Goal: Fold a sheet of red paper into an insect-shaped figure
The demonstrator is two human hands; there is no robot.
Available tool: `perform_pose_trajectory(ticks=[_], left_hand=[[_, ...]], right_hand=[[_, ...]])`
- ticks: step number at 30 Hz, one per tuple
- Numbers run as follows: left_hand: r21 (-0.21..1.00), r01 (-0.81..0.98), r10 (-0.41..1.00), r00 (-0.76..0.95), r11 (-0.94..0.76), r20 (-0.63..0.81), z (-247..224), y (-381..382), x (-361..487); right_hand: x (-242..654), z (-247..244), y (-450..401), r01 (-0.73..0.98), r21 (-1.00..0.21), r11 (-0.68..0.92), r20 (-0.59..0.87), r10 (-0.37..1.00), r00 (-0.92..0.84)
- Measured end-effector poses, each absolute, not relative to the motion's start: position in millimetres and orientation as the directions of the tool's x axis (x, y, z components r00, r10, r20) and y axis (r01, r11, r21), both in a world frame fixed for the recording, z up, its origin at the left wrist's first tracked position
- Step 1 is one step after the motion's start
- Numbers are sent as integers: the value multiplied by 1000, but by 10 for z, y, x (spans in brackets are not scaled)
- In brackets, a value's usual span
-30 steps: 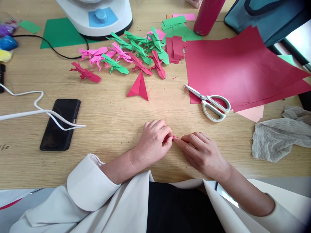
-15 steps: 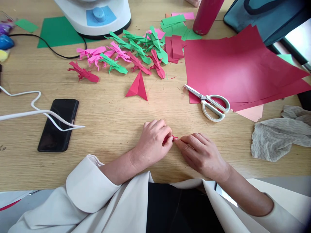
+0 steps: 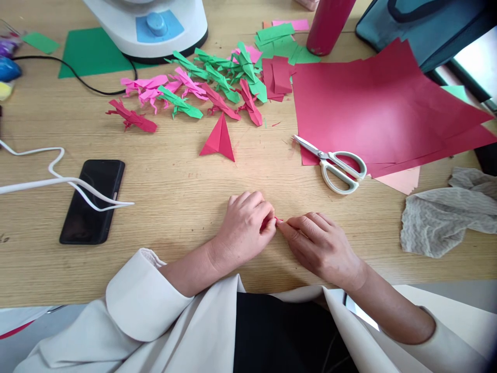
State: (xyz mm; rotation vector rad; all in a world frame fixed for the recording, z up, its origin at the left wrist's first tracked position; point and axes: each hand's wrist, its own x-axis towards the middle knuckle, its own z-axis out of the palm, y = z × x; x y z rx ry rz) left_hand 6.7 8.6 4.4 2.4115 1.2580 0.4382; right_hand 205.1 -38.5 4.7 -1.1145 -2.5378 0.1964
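Observation:
A small piece of red paper (image 3: 266, 224) is mostly hidden inside my left hand (image 3: 247, 224), whose fingers are closed round it. My right hand (image 3: 323, 249) pinches the thin tip that sticks out to the right. Beyond my hands lies a folded red paper triangle (image 3: 219, 140). Behind it are several folded paper figures: green ones (image 3: 222, 83), pink ones (image 3: 149, 89) and red ones (image 3: 134, 118). Grey-handled scissors (image 3: 334, 165) rest partly on large red sheets (image 3: 361, 109), their blades slightly apart.
A black phone (image 3: 92, 202) with a white cable across it lies at the left. A white appliance (image 3: 155, 31), a red bottle (image 3: 329, 26) and a blue bag (image 3: 411, 31) stand at the back. Crumpled cloth (image 3: 446, 217) lies at the right, cut red strips (image 3: 281, 75) behind.
The whole view has shifted very slightly. Both hands keep the same grip and nearly the same place.

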Motion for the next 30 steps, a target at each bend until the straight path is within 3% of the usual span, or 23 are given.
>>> perform_pose_trajectory(ticks=[24, 30], left_hand=[[462, 721, 837, 539, -516, 94, 46, 62, 56], [448, 619, 743, 646, -645, 176, 43, 24, -100]], right_hand=[[2023, 51, -381, 702, -207, 681, 247, 731, -636], [2024, 42, -376, 702, -222, 677, 258, 735, -628]])
